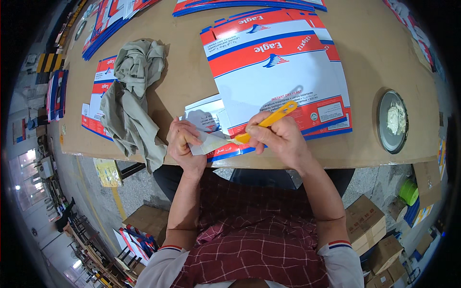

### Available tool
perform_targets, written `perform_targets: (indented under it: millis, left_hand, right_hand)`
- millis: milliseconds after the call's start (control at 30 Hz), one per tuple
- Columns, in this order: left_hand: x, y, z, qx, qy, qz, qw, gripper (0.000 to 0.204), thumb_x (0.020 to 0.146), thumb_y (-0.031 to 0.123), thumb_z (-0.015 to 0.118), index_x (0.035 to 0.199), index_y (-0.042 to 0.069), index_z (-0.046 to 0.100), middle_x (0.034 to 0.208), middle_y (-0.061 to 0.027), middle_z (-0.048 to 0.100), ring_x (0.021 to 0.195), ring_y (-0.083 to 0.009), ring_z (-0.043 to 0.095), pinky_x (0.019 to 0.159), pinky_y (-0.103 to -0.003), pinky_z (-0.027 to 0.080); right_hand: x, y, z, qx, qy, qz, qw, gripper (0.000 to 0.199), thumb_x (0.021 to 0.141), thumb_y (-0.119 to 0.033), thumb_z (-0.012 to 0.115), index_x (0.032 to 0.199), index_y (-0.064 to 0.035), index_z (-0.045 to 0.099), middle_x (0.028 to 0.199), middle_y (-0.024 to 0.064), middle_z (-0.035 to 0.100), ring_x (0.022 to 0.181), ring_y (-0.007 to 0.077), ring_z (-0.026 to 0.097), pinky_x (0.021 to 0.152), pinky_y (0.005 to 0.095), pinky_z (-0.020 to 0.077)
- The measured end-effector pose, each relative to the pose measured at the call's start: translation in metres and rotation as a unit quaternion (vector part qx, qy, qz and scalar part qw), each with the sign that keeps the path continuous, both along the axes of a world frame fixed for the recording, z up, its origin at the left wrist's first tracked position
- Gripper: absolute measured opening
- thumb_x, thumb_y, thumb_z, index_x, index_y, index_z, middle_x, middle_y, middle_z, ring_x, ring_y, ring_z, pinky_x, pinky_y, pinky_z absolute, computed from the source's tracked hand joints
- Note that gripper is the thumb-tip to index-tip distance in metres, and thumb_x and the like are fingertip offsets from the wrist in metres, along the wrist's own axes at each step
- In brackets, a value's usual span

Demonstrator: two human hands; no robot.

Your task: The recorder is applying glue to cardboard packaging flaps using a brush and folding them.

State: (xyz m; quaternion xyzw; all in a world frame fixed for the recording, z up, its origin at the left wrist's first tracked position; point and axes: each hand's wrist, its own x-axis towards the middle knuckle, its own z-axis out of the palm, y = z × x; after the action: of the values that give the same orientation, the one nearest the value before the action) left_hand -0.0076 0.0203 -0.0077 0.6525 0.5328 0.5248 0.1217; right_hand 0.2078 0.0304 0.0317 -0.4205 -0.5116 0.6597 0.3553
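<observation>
My right hand (282,139) grips a yellow-handled brush (280,113), with the handle's holed end pointing up and to the right. The pale working end of the brush touches or nearly touches a whitish flap (210,143). My left hand (181,145) pinches that flap by its left edge, fingers curled. The flap seems to belong to a flat, printed carton piece (213,115), partly hidden under my hands. Just beyond lies a pile of flat red, white and blue cartons (273,86). Farther right, a dark round dish (387,137) holds white paste (396,119).
A crumpled grey-green cloth (132,105) lies at left on the brown table (187,62), over more flat cartons (93,115). Stacked carton sheets (103,33) stand at the far left, others (245,6) at the far edge. Cardboard boxes (365,221) sit on the floor at right.
</observation>
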Motion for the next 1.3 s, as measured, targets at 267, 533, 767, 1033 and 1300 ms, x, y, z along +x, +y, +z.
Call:
perform_targets:
  millis: [267, 533, 767, 1033, 1300]
  left_hand:
    - [0.006, 0.001, 0.003, -0.001, -0.008, -0.002, 1.0, 0.023, 0.061, -0.004, 0.058, 0.055, 0.009, 0.04, 0.062, -0.0028, 0.048, 0.067, -0.0196, 0.052, 0.091, -0.042, 0.036]
    - [0.011, 0.004, -0.008, 0.026, -0.046, -0.048, 0.997, 0.019, 0.063, -0.004, 0.055, 0.057, 0.008, 0.04, 0.063, -0.0054, 0.046, 0.064, -0.0201, 0.047, 0.07, -0.033, 0.04]
    - [-0.005, 0.001, 0.002, 0.037, -0.038, -0.042, 0.998, 0.02, 0.063, -0.008, 0.051, 0.06, 0.006, 0.037, 0.066, -0.006, 0.041, 0.065, -0.0174, 0.042, 0.064, -0.027, 0.036]
    - [0.0, 0.0, -0.011, -0.005, -0.045, -0.02, 0.999, 0.025, 0.058, -0.006, 0.06, 0.061, 0.006, 0.038, 0.068, -0.0061, 0.044, 0.068, -0.02, 0.046, 0.078, -0.033, 0.039]
    - [0.004, 0.0, -0.008, 0.012, -0.025, -0.017, 0.999, 0.024, 0.059, -0.005, 0.06, 0.061, 0.006, 0.038, 0.068, -0.006, 0.044, 0.068, -0.0198, 0.046, 0.074, -0.031, 0.039]
  right_hand:
    - [0.001, 0.001, -0.003, 0.006, 0.077, -0.018, 0.997, 0.015, 0.088, -0.013, 0.051, 0.088, 0.0009, 0.056, 0.065, 0.0075, 0.057, 0.054, 0.0109, 0.055, 0.051, 0.0222, 0.0445]
    - [0.052, -0.017, 0.004, -0.01, 0.115, -0.126, 0.985, 0.013, 0.091, -0.012, 0.045, 0.09, -0.0022, 0.054, 0.066, 0.0085, 0.06, 0.052, 0.0139, 0.056, 0.055, 0.0272, 0.048]
    - [0.186, -0.06, 0.05, 0.196, 0.067, -0.556, 0.805, 0.023, 0.092, -0.025, 0.047, 0.092, -0.0028, 0.054, 0.064, 0.0066, 0.059, 0.053, 0.0131, 0.056, 0.057, 0.028, 0.0486]
    - [0.269, -0.069, 0.041, 0.128, -0.456, -0.532, 0.702, 0.038, 0.092, -0.032, 0.047, 0.081, 0.0026, 0.059, 0.06, 0.0041, 0.056, 0.051, 0.0099, 0.053, 0.048, 0.0237, 0.044]
    - [0.291, -0.056, 0.012, 0.129, -0.559, -0.427, 0.699, 0.041, 0.09, -0.036, 0.048, 0.087, 0.0035, 0.059, 0.06, 0.0066, 0.058, 0.049, 0.012, 0.055, 0.047, 0.0262, 0.0442]
